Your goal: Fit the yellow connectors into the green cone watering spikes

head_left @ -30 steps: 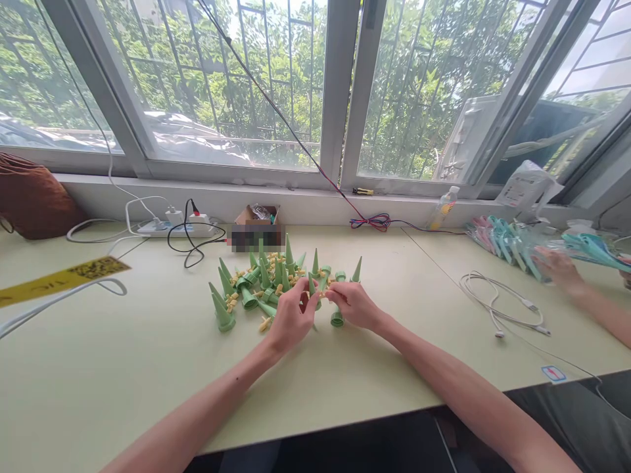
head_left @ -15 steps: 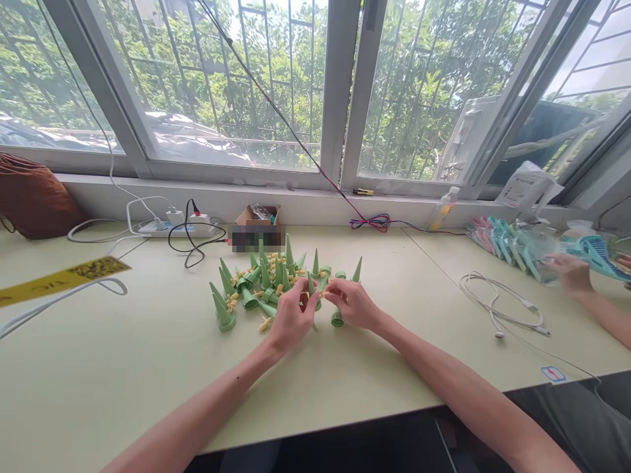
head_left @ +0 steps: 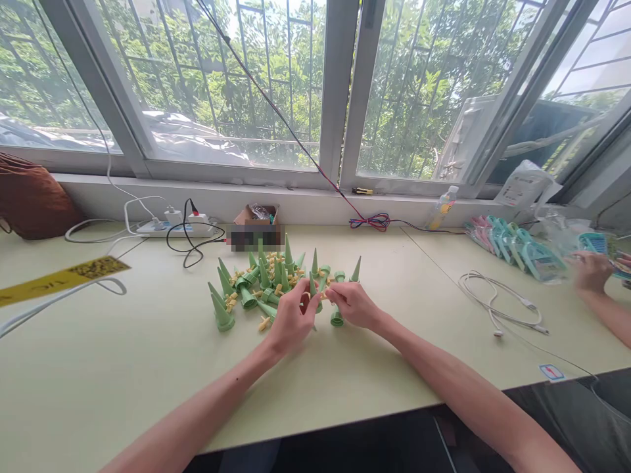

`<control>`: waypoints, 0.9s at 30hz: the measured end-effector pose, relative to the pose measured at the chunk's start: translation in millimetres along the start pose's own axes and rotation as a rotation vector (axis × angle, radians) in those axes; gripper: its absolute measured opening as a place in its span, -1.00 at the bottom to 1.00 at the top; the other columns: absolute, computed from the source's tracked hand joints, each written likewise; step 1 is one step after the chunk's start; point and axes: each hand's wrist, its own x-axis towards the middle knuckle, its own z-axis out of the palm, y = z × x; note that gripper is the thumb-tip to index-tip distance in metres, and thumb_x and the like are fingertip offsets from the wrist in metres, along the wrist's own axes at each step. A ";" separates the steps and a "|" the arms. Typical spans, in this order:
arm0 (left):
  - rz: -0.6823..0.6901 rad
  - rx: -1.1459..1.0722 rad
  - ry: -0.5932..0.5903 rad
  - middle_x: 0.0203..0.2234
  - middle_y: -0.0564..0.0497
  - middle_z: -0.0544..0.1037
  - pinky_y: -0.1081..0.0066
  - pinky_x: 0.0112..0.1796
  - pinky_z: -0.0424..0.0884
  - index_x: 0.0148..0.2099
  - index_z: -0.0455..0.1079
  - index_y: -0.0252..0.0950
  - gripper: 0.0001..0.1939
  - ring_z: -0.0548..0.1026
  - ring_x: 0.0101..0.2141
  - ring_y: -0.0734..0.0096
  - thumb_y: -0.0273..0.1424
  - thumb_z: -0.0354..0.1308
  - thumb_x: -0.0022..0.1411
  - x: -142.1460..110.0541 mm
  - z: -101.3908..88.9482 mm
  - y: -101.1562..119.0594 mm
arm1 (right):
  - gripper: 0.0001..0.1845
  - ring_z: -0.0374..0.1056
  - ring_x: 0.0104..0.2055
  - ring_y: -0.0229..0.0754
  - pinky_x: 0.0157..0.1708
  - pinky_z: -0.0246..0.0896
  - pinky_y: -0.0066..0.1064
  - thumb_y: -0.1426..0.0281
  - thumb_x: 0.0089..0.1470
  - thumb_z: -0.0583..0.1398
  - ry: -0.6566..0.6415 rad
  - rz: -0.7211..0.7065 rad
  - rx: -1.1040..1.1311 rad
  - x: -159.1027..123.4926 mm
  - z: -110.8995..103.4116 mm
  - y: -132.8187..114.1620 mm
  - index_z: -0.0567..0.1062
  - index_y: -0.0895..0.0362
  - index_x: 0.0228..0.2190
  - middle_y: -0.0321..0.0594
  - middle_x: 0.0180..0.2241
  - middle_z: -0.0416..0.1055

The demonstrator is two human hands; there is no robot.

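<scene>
My left hand [head_left: 294, 314] is closed on a green plastic plant-watering spike [head_left: 313, 286], its cone tip pointing up. My right hand [head_left: 355, 304] pinches a small yellow valve [head_left: 324, 295] against the side of that spike. How far the valve sits inside the spike is hidden by my fingers. Around and behind my hands is a cluster of green spikes [head_left: 223, 315], some upright and some lying down, with small yellow valves [head_left: 264, 324] scattered among them. An open-ended green piece [head_left: 337, 318] lies just below my right hand.
Behind the cluster sit a small cardboard box [head_left: 270, 211] and a power strip [head_left: 190, 229]. A coiled white cable [head_left: 493, 302] lies to the right, before bagged pastel plastic items [head_left: 522, 253]. A co-worker's hand [head_left: 593, 270] is at far right. A yellow tag [head_left: 64, 279] juts in at left.
My right-hand fingers have turned slightly at the yellow valve, while my left hand stays nearly still on the spike. The co-worker's hand has moved right, away from the bagged items.
</scene>
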 end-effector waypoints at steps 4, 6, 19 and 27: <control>-0.011 -0.008 0.019 -0.46 0.06 0.41 0.52 -0.59 0.14 -0.19 0.27 -0.26 -0.83 0.30 -0.59 0.54 -0.26 0.04 0.33 1.3 -0.1 0.6 | -0.58 -0.01 -0.55 -0.31 -0.50 -0.06 -0.43 0.27 0.32 0.00 0.025 0.030 0.004 0.2 0.4 -0.2 0.22 0.11 -0.58 -0.38 -0.61 0.11; -0.015 -0.019 0.037 -0.42 0.05 0.42 0.53 -0.60 0.13 -0.19 0.27 -0.26 -0.83 0.31 -0.59 0.56 -0.25 0.05 0.33 2.1 -0.1 0.2 | -0.65 0.05 -0.52 -0.30 -0.48 0.01 -0.44 0.28 0.31 0.03 0.032 0.031 0.017 0.3 0.8 -0.5 0.30 0.11 -0.52 -0.35 -0.56 0.21; 0.016 0.013 0.017 -0.49 0.10 0.36 0.52 -0.59 0.14 -0.18 0.27 -0.25 -0.85 0.23 -0.61 0.57 -0.28 0.02 0.33 0.6 -0.8 -0.9 | -0.70 0.07 -0.51 -0.29 -0.47 0.00 -0.44 0.37 0.27 0.04 0.018 0.001 0.018 -1.1 1.7 2.5 0.24 0.10 -0.53 -0.35 -0.55 0.20; 0.034 0.023 0.016 -0.46 0.09 0.37 0.54 -0.60 0.15 -0.20 0.26 -0.25 -0.88 0.23 -0.61 0.58 -0.30 0.03 0.33 0.7 -0.4 -1.6 | -0.63 0.00 -0.54 -0.30 -0.49 -0.05 -0.44 0.34 0.29 0.01 0.011 0.000 0.005 0.1 1.1 0.8 0.13 0.08 -0.57 -0.38 -0.59 0.10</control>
